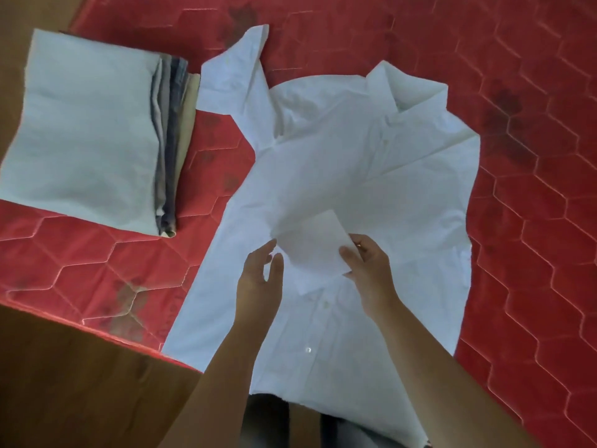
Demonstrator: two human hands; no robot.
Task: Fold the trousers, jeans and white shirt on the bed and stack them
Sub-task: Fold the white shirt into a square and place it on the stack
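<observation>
A white shirt (371, 163) lies spread front-up on the red quilted bed (533, 253), collar at the far side. Its right sleeve is folded across the chest, and the cuff (316, 247) sits in the middle. My right hand (368, 270) pinches that cuff at its near edge. My left hand (258, 279) hovers just left of the cuff with fingers relaxed, holding nothing. The other sleeve (235, 69) stretches to the far left. A folded stack (87, 130) of pale trousers over dark jeans lies at the left of the bed.
The bed's near-left edge (97, 328) borders a brown wooden floor (80, 389). Red mattress surface shows to the right of the shirt and between the shirt and the stack. Dark clothing of my own body (268, 421) shows at the bottom.
</observation>
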